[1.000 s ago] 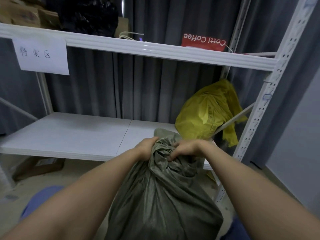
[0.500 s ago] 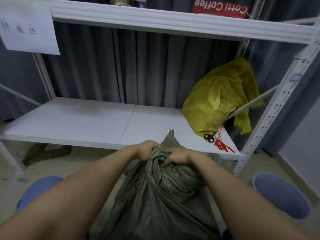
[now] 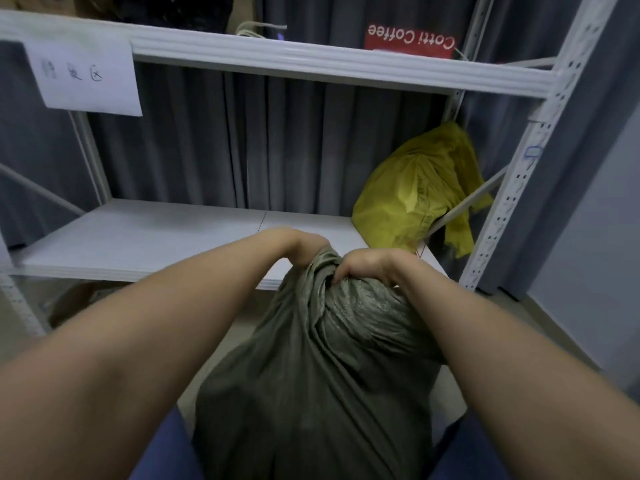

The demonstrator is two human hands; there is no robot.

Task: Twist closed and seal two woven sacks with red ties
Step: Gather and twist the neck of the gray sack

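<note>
Still, left hand (image 3: 306, 249) and right hand (image 3: 365, 266), fingers curled round neck of green sack (image 3: 311, 375), raised higher, covering shelf (image 3: 138, 244) edge

head cam | forward-down | close over sack (image 3: 311, 375) | faces shelf (image 3: 138, 237)

Plenty out of sight here, folks!
The olive-green woven sack (image 3: 311, 375) runs off the near edge, base unseen. The left hand (image 3: 304, 247) curls over its gathered neck, fingers lost on the far side; the right hand (image 3: 367, 265) buries its fingertips in the folds. Far left, the handwriting on the white paper sheet (image 3: 86, 77) is too blurred to read. The white diagonal shelf brace (image 3: 467, 202) crosses the yellow woven sack (image 3: 408, 192).
</note>
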